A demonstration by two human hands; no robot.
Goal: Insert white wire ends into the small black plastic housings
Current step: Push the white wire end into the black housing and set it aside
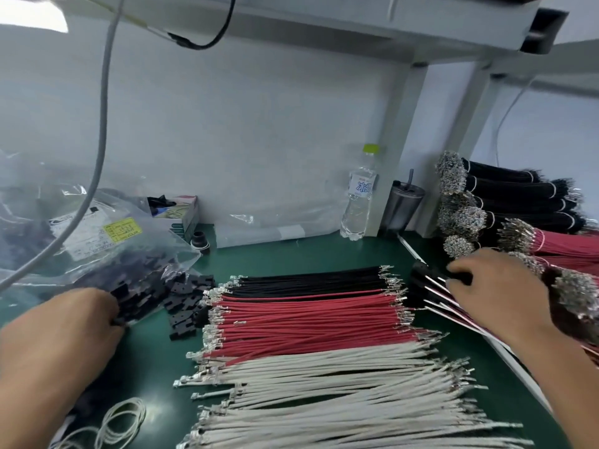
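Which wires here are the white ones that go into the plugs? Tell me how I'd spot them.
Start at the green mat, where loose wires lie in three colour bands. The white wires form the band nearest the person, just below the red wires, with the black wires farthest away. Of the three bands, only this one is pale.

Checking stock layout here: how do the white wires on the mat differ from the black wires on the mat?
The white wires lie nearest the camera in a wide, loosely fanned spread; the black wires form a narrow, tidy band farthest back, beyond the red wires. Both lie flat on the green mat, unbundled, with metal terminals at both ends.
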